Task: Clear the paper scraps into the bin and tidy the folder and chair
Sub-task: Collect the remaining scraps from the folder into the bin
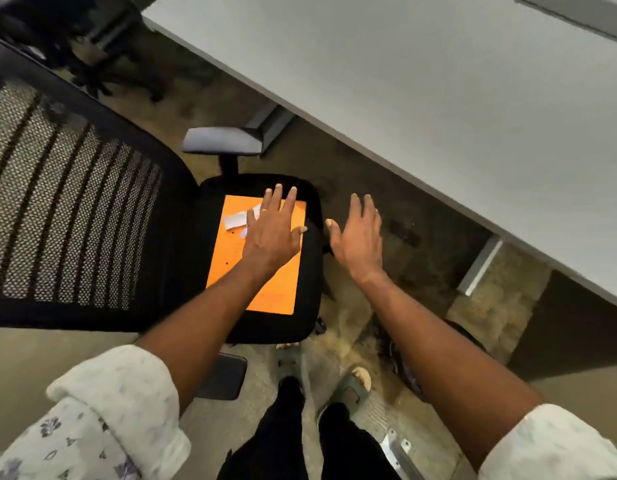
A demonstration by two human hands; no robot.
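An orange folder (275,289) lies flat on the black seat of an office chair (182,244). A few white paper scraps (236,220) rest on the folder's far left part. My left hand (274,233) hovers over the folder with fingers spread, just right of the scraps and partly covering them; it holds nothing. My right hand (359,237) is open with fingers apart, beyond the seat's right edge, above the floor. No bin can be made out with certainty.
A long grey desk (438,91) runs diagonally across the right, its metal leg (480,268) near my right arm. The chair's mesh backrest (64,192) fills the left, one armrest (220,140) behind the seat. Another dark chair (75,39) stands far left. My feet (320,382) are below.
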